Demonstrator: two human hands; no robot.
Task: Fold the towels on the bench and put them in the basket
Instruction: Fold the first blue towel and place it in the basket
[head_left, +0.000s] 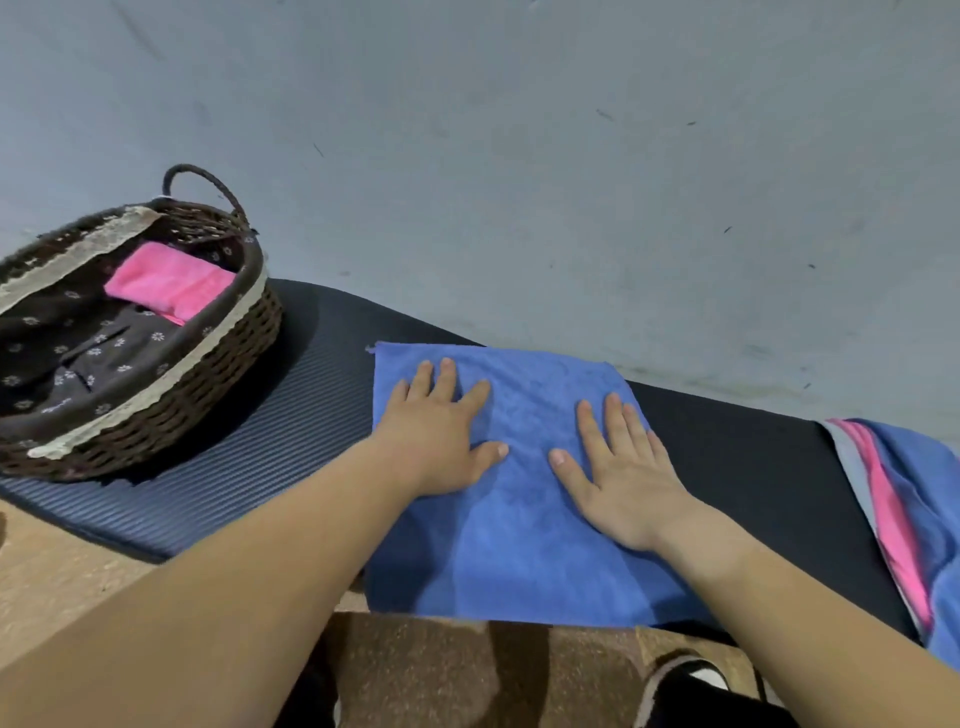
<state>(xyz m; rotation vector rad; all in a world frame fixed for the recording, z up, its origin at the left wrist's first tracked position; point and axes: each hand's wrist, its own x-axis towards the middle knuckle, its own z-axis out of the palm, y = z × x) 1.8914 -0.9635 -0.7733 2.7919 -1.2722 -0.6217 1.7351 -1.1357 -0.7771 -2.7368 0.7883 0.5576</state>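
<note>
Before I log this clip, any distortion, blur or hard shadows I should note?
Head view: wide-angle bending bows the bench; light soft and even, mild shadows beside the basket and under the forearms on the blue towel; left hand and right hand read clearly, no glare.

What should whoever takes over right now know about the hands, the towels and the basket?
Left hand and right hand: both flat, fingers spread, pressing the blue towel, which lies flat on the bench mat.
Done: one folded pink towel lies in the wicker basket at the bench's left end.
Left: fold the blue towel, basket it, then the towel pile, blue, pink and grey, at the right end.
</note>
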